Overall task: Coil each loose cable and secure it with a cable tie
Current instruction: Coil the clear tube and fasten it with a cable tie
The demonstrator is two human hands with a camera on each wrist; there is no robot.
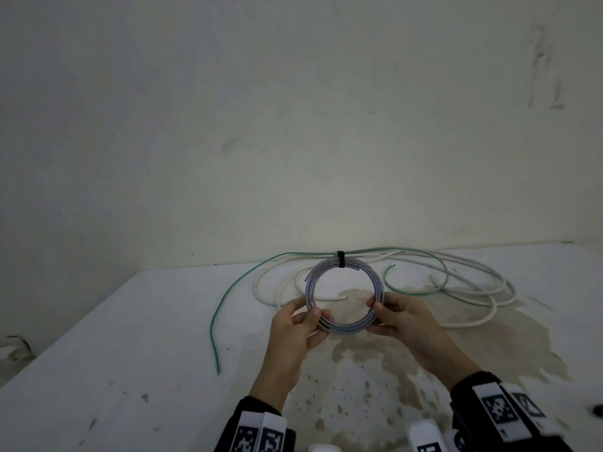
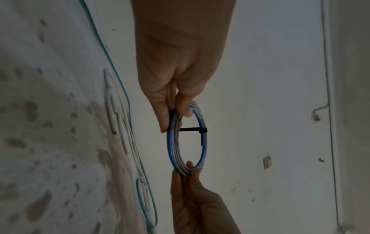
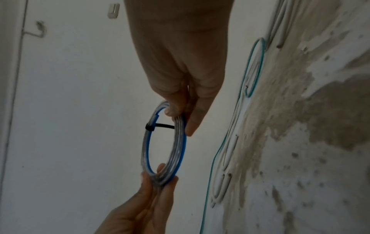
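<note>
A blue and clear cable coil [image 1: 310, 287] stands upright above the table between both hands. A black cable tie [image 1: 341, 259] wraps its top. My left hand [image 1: 313, 318] pinches the coil's lower left, thumb in front. On the lower right, my right hand [image 1: 375, 313] pinches it the same way. The left wrist view shows the left hand [image 2: 176, 110] gripping the coil [image 2: 172, 142], the tie [image 2: 203, 131] with its tail across the ring, and the right hand [image 2: 190, 174] opposite. In the right wrist view the right hand [image 3: 180, 114] holds the coil [image 3: 179, 148] near the tie [image 3: 149, 127].
A loose green cable [image 1: 241, 276] and a tangled white cable [image 1: 256, 285] lie on the white table [image 1: 130, 353] behind the coil, close to the wall. A brown stain [image 1: 424, 353] covers the table's right half. The table's left edge runs diagonally.
</note>
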